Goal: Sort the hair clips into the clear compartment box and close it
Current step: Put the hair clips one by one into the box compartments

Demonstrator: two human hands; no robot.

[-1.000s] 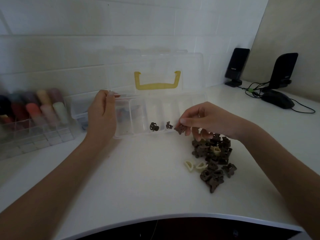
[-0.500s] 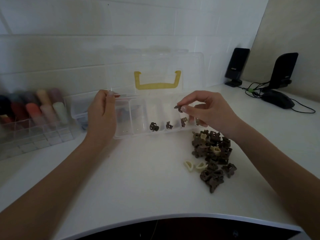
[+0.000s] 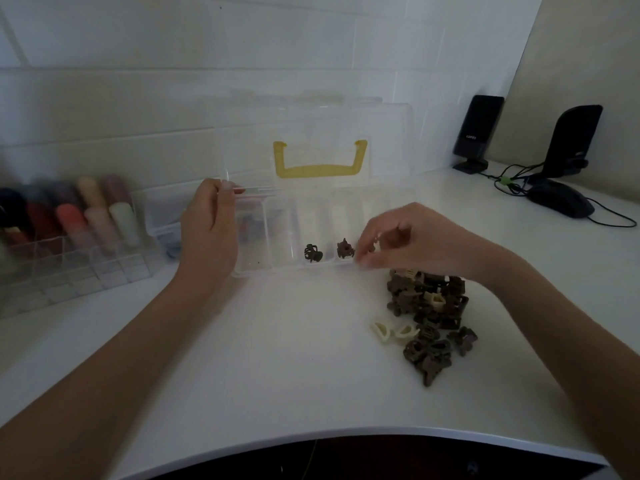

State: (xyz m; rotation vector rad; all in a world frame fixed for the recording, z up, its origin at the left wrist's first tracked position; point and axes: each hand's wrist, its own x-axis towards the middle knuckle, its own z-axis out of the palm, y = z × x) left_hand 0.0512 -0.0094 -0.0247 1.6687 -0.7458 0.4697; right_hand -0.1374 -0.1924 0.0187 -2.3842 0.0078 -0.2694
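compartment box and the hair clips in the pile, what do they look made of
Compartment box: seems clear, glossy hard plastic, since the counter and dividers show through its walls; its handle looks like opaque yellow plastic. Hair clips: probably moulded plastic with a matte finish, mostly dark brown and a few cream, judging by their uniform colour and stiff claw shapes.
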